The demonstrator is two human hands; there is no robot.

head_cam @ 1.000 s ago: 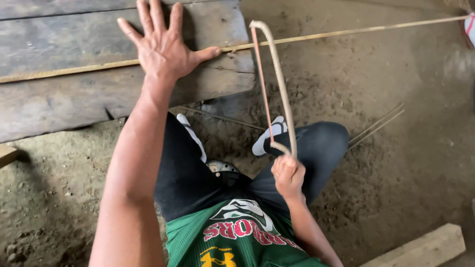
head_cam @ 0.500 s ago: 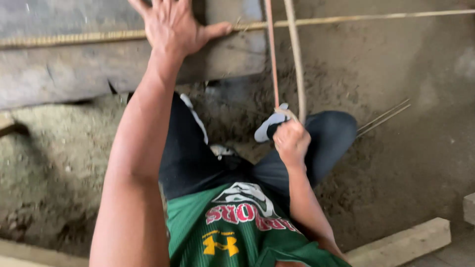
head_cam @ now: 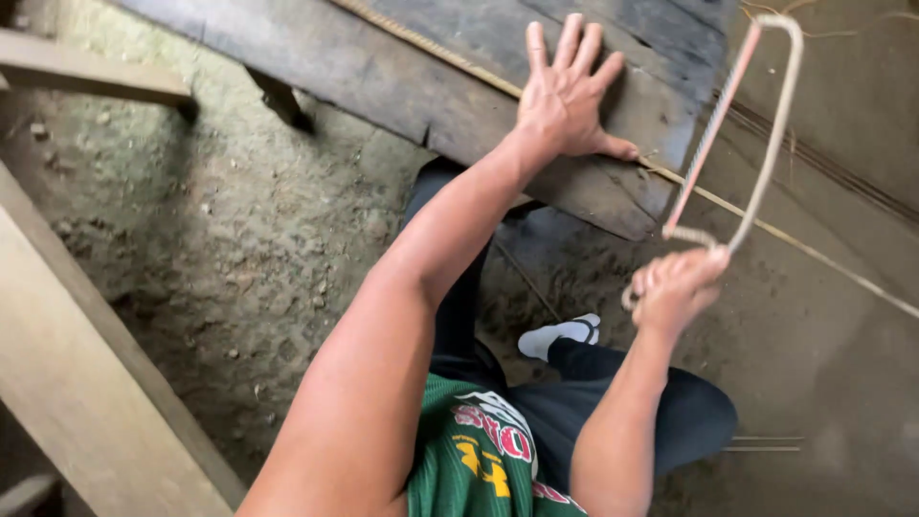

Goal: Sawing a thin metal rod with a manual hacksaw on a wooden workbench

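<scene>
Plank (head_cam: 440, 67) now tilted, dirt floor (head_cam: 239, 239)

The left hand (head_cam: 567, 96) lay flat on the plank (head_cam: 421, 72), a thin strip (head_cam: 766, 225) ran from under it rightward, and the right hand (head_cam: 673, 287) held the frame saw (head_cam: 742, 134) right of the plank.

One bent-metal-frame hacksaw (head_cam: 742, 124) in right hand's (head_cam: 673, 287) grip; one thin pale bamboo strip (head_cam: 814, 251) beside it; two weathered grey wooden planks (head_cam: 459, 67) under left hand (head_cam: 567, 96).
</scene>
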